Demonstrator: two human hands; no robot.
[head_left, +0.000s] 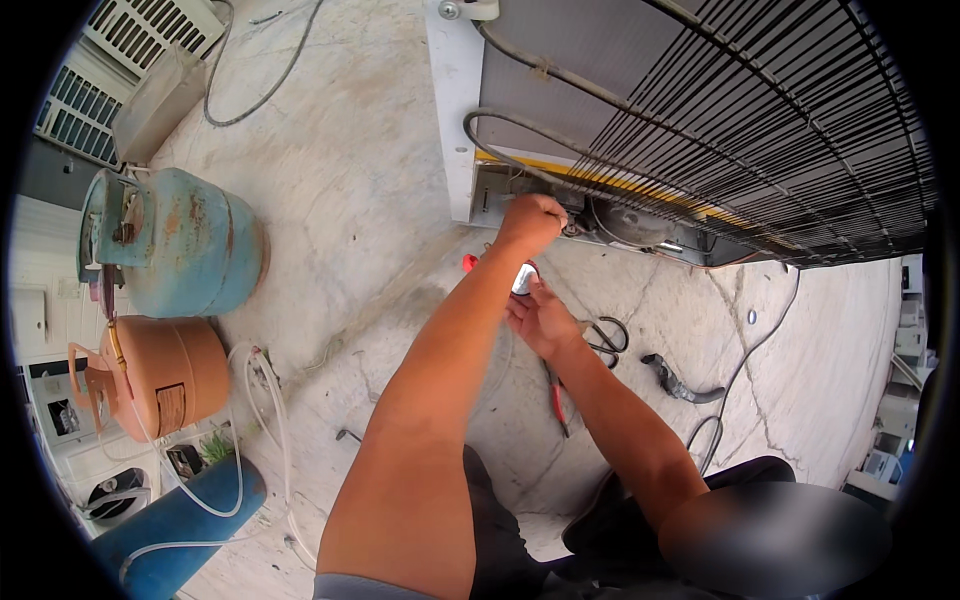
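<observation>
My left hand [532,222] reaches to the open compressor compartment at the base of a refrigerator's back. Its fingers are closed beside the dark compressor [632,220]; what they pinch, if anything, is hidden. Just below it, my right hand [545,320] has its fingers closed on a round, white-faced gauge [523,278]. The gauge is partly covered by my left forearm and the right fingers. A small red part [470,262] shows on the other side of that forearm. Near my right wrist lie black-handled scissors [612,342] and red-handled pliers [558,402].
The black condenser grid [740,110] of the refrigerator fills the upper right. A black curved piece [680,380] and a dark cable [762,345] lie on the cracked floor. To the left stand teal [195,240] and orange [185,370] gas cylinders, a blue cylinder [190,525] and pale hoses [275,400].
</observation>
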